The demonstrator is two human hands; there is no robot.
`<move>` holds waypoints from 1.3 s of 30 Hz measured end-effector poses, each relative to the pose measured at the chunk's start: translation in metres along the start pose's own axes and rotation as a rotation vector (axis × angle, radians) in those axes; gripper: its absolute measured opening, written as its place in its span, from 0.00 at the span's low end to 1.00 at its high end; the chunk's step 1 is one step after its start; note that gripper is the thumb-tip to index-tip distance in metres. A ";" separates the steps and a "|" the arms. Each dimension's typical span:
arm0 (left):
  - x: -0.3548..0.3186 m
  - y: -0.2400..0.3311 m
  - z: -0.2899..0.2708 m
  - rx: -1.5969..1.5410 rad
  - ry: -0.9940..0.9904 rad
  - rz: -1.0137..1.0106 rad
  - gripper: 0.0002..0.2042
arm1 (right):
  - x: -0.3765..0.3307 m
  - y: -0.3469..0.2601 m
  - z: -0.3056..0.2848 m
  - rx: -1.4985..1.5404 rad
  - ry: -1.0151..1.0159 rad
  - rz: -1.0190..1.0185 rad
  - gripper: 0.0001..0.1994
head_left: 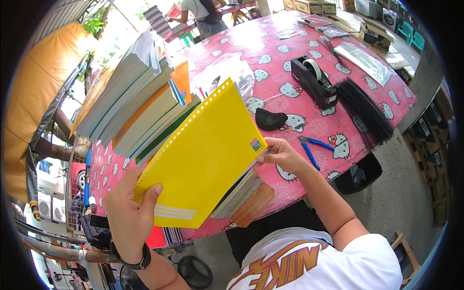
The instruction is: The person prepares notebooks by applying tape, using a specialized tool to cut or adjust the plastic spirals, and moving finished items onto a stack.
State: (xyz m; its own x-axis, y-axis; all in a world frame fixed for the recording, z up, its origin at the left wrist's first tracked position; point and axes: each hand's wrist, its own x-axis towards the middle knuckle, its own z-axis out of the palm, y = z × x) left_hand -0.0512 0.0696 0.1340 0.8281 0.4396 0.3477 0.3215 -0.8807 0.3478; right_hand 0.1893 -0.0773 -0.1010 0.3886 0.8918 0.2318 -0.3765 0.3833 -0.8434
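Note:
A bright yellow notebook (203, 150), with a row of punched holes along its long left edge, is held tilted above the table by both hands. My left hand (130, 203) grips its lower left corner, thumb on top of the cover. On the opposite side, my right hand (279, 157) pinches the right corner near a small coloured label. No coil shows in the holes. Partly hidden under the notebook lies a small pile of paper blocks (238, 195) with a brown wooden piece (253, 204). Beside my right hand rest blue-handled cutters (311, 149).
Tall stacks of notebooks (140, 96) stand at the left. A black tape dispenser (314, 82), black binding coils (365, 113) and a dark rounded object (269, 119) lie on the pink tablecloth (275, 63). A black bin (360, 176) sits below the right edge. Another person (200, 17) stands beyond.

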 end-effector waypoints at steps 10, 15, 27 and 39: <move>0.015 0.007 0.019 0.157 -0.100 0.065 0.17 | -0.010 0.021 -0.017 -0.102 0.031 0.110 0.14; -0.010 0.010 0.050 0.262 -0.343 0.087 0.23 | -0.021 0.006 -0.014 -0.658 0.102 0.023 0.26; -0.136 -0.107 0.140 -0.846 0.514 -0.318 0.29 | -0.052 0.035 0.041 -0.773 0.162 -0.111 0.39; -0.097 -0.127 0.122 -0.869 0.659 -0.436 0.23 | -0.054 -0.091 -0.147 -1.774 1.011 -0.404 0.07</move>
State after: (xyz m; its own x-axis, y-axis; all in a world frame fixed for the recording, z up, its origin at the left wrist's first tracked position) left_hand -0.1162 0.1177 -0.0497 0.2454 0.9051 0.3473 -0.1132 -0.3290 0.9375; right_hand 0.3259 -0.1958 -0.1083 0.6756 0.1846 0.7138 0.6213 -0.6638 -0.4164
